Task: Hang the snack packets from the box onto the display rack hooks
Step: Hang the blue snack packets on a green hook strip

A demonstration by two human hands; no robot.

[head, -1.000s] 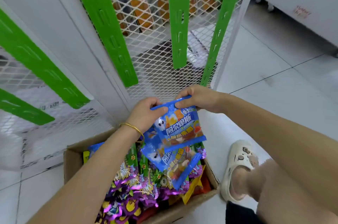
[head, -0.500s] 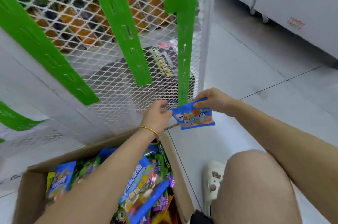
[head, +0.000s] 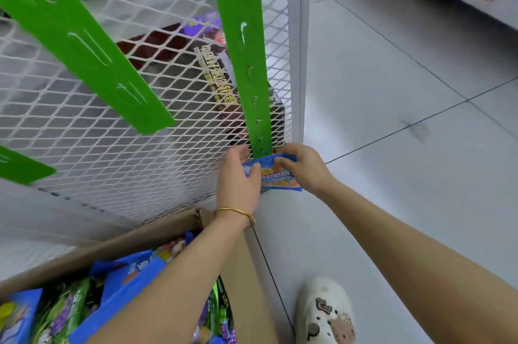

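A blue snack packet (head: 276, 175) is held against the bottom end of a green hanging strip (head: 246, 63) on the white mesh display rack (head: 112, 130). My left hand (head: 238, 178) pinches the packet's left top corner, thumb in front. My right hand (head: 301, 168) pinches its right top edge. The packet's top edge meets the strip's lowest clip slots; whether it is hooked on cannot be told. The cardboard box (head: 157, 234) sits at lower left, full of blue, green and purple packets (head: 117, 287).
Two more green strips (head: 84, 43) hang bare on the mesh to the left. A dark product box (head: 213, 68) lies behind the mesh. The rack's white corner post (head: 300, 49) stands just right of the strip. My white clog (head: 325, 312) rests on the grey tiled floor.
Both hands lifted one blue packet out of the box and carried it up and right to the lower end of the rightmost green strip. The view swung right with them.
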